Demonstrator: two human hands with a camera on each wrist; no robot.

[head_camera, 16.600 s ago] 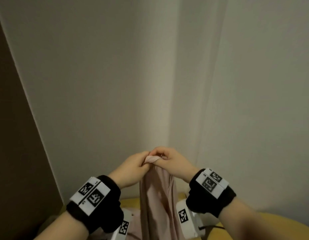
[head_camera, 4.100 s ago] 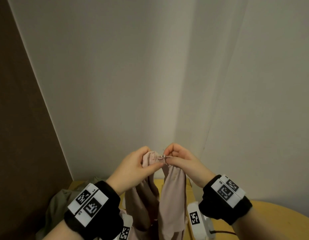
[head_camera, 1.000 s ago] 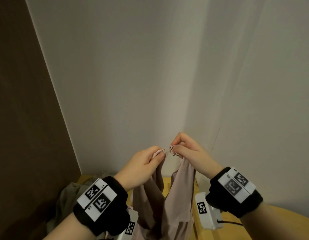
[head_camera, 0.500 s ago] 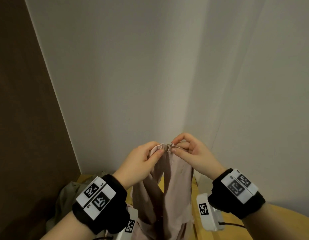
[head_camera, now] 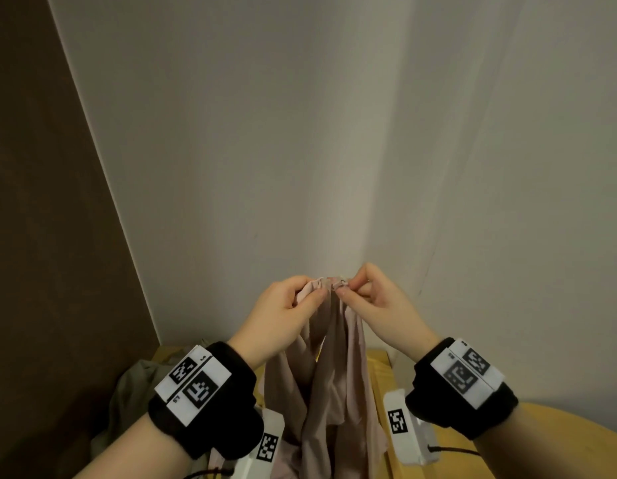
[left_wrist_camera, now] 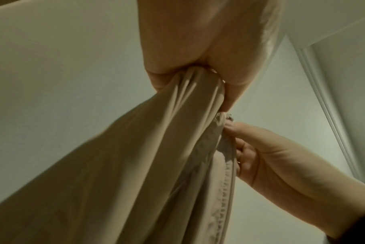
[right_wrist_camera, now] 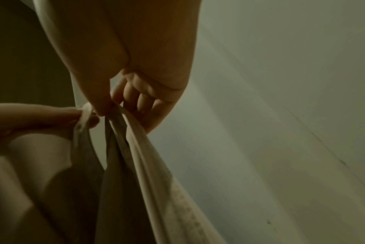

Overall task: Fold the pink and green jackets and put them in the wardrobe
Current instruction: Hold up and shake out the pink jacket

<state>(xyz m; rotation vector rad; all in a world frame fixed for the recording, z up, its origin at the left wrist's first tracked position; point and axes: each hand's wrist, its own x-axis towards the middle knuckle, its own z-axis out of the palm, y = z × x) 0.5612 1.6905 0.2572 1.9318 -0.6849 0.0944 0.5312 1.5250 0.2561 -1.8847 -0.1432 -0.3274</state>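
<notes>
Since half a second ago the two hands have stayed raised and close together. The left hand [head_camera: 281,314] has its grip bunched on the pink jacket [head_camera: 334,382]; the right hand [head_camera: 379,305] pinches its zipper edge. The jacket hangs over the yellow worktop [head_camera: 559,440], and the green jacket [head_camera: 134,392] lies at its far-left corner.

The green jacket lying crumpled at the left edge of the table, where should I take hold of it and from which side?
Probably the raised bunched fold on top of the green jacket, coming from above with the left hand, the nearer one. It lies crumpled against the brown panel and no collar or hem shows, so that fold is likely the easiest part to pinch.
</notes>
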